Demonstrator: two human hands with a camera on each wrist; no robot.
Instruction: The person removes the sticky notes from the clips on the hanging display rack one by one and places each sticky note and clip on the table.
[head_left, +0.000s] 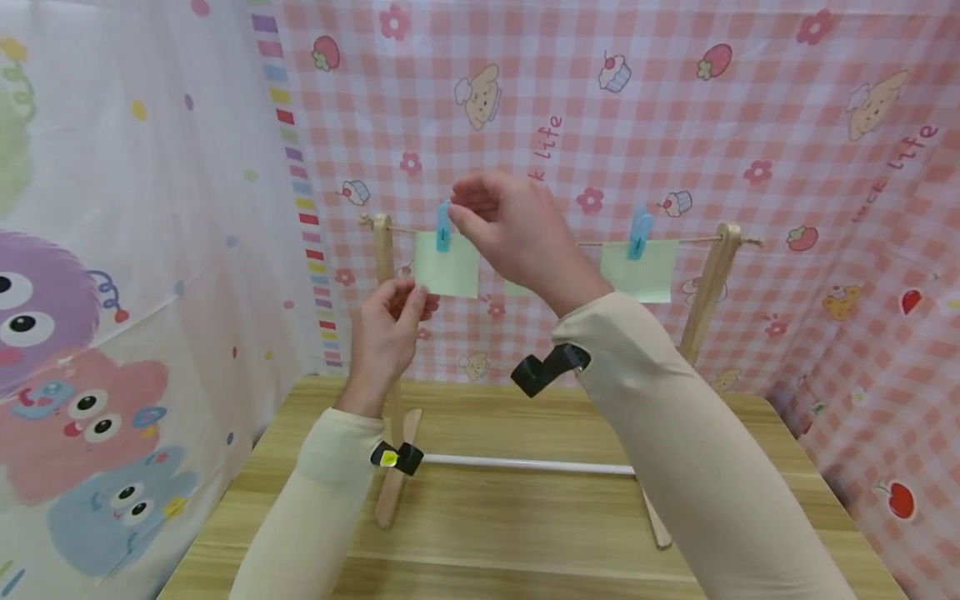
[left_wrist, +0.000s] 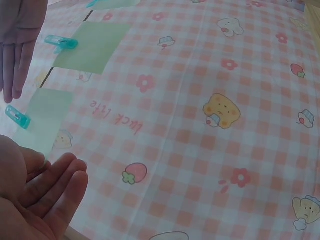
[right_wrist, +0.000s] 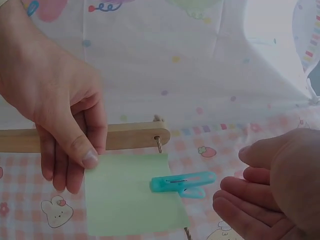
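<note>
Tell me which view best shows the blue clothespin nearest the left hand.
The right wrist view: the clothespin appears large and uncovered there. The head view shows it smaller, the right hand at its upper end; the left wrist view, small near the left edge.

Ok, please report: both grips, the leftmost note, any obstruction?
Left grip at lower corner of leftmost note. Right grip empty, near that note's clip. Note clipped to string. No obstruction visible.

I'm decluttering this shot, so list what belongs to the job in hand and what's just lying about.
Part of the job:
- left hand, pinching the left green note
- right hand, beside that note's blue clip
- right green note, also clipped
- string
- wooden stand

Just surroundings:
- table
- checked cloth
- white cartoon cloth
</note>
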